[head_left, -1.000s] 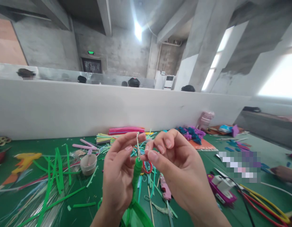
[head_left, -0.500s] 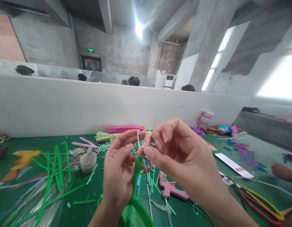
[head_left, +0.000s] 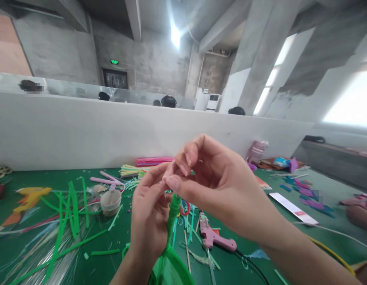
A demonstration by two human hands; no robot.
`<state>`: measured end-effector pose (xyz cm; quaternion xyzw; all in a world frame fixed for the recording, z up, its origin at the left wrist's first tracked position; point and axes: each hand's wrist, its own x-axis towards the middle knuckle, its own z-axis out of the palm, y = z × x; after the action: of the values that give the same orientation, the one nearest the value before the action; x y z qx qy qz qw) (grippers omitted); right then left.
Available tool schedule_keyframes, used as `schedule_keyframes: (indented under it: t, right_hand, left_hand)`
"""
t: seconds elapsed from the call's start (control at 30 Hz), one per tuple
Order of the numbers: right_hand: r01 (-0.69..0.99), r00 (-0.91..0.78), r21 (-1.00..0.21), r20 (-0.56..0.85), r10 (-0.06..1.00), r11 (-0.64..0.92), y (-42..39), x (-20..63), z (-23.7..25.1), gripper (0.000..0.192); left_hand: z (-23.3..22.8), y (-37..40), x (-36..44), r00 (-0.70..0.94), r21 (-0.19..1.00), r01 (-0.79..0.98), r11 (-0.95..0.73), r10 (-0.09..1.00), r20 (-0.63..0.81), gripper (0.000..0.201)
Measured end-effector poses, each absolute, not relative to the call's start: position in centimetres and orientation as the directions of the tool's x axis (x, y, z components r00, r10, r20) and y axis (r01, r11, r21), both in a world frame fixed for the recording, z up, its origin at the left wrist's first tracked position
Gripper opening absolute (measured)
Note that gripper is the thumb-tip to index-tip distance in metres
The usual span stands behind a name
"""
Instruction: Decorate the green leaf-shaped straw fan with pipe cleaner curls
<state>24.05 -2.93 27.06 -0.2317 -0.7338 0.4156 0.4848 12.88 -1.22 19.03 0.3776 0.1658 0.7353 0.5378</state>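
Upright between my hands stands a green wrapped stem (head_left: 173, 217), with a green frame-like piece (head_left: 171, 265) spreading out at its lower end. My left hand (head_left: 149, 209) is closed around the stem's upper part from the left side. Over the top of the stem, my right hand (head_left: 216, 182) pinches with thumb and fingertips, touching the left fingertips. What lies inside that pinch is hidden by the fingers. Below the right hand lies a pink glue gun (head_left: 215, 235) on the green table.
At left lie a yellow glue gun (head_left: 31, 198), green strips (head_left: 72, 209) and a small cup (head_left: 110, 202). Pink stems (head_left: 158, 161) rest by the white partition (head_left: 82, 130). A phone (head_left: 293, 209) lies at right, near another person's hand (head_left: 360, 218).
My right hand has shifted up and left, covering the pale twisted strand that stood at the stem's top. My left hand stays nearly in place. Red-and-yellow handles at right are now mostly hidden.
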Motion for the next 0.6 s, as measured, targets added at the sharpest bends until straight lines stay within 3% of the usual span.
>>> schedule_keyframes:
  t: [0.07, 0.13, 0.23, 0.3, 0.37, 0.43, 0.5, 0.53, 0.6]
  right_hand:
    - [0.026, -0.432, -0.777, 0.559, 0.708, 0.629, -2.0, 23.0, 28.0, 0.023]
    - [0.152, -0.422, -0.641, 0.647, 0.635, 0.753, -0.3, 21.3, 30.1, 0.022]
    - [0.425, -0.372, -0.289, 0.808, 0.457, 0.858, 3.1, 18.9, 35.7, 0.019]
    - [0.571, -0.276, -0.112, 0.907, 0.319, 0.814, 5.3, 18.5, 39.8, 0.024]
    - [0.695, -0.180, -0.106, 0.932, 0.315, 0.711, 7.0, 19.7, 42.4, 0.024]
    - [0.789, -0.320, 0.093, 0.906, 0.278, 0.607, 8.0, 22.1, 42.6, 0.015]
    - [0.814, -0.469, 0.276, 0.831, 0.299, 0.511, 8.4, 25.1, 40.2, 0.029]
    - [0.809, -0.496, 0.267, 0.788, 0.365, 0.524, 8.3, 26.5, 38.3, 0.030]
    - [0.819, -0.460, 0.124, 0.724, 0.513, 0.560, 7.6, 28.8, 33.6, 0.029]
  left_hand:
    - [19.1, -1.2, 12.9, -0.124, 0.653, -0.687, -0.318, 0.937, 0.327, 0.017]
    - [19.1, -1.2, 12.9, -0.095, 0.668, -0.697, -0.261, 0.957, 0.275, 0.016]
    - [19.2, -1.3, 12.9, -0.047, 0.682, -0.698, -0.217, 0.965, 0.260, 0.018]
    - [19.3, -1.4, 12.8, -0.038, 0.681, -0.697, -0.225, 0.960, 0.278, 0.020]
    - [19.4, -1.5, 12.7, -0.050, 0.671, -0.703, -0.235, 0.958, 0.282, 0.021]
    - [19.4, -1.6, 12.6, -0.053, 0.657, -0.718, -0.230, 0.959, 0.278, 0.022]
    - [19.4, -1.6, 12.4, -0.044, 0.641, -0.736, -0.218, 0.960, 0.275, 0.023]
    - [19.5, -1.5, 12.4, -0.038, 0.636, -0.742, -0.212, 0.961, 0.275, 0.023]
    - [19.5, -1.3, 12.3, -0.036, 0.626, -0.751, -0.209, 0.960, 0.277, 0.024]
